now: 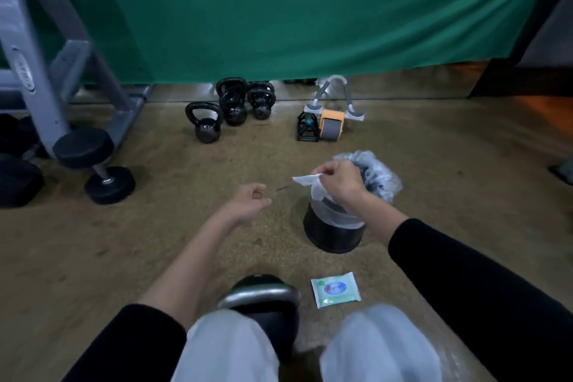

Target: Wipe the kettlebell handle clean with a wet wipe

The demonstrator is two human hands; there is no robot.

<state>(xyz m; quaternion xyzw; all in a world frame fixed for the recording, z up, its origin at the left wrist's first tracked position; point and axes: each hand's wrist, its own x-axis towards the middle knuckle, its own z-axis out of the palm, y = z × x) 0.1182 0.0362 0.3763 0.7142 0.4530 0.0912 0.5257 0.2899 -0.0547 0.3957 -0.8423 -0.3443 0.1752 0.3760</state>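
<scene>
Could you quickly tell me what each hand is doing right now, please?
Left hand: closed, fingers curled, holding nothing.
Right hand: pinching the white wet wipe.

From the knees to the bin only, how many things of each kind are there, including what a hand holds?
Kettlebell: 1
Pack of wet wipes: 1
Loose wet wipe, pinched by the right hand: 1
Bin with plastic liner: 1
Total: 4
</scene>
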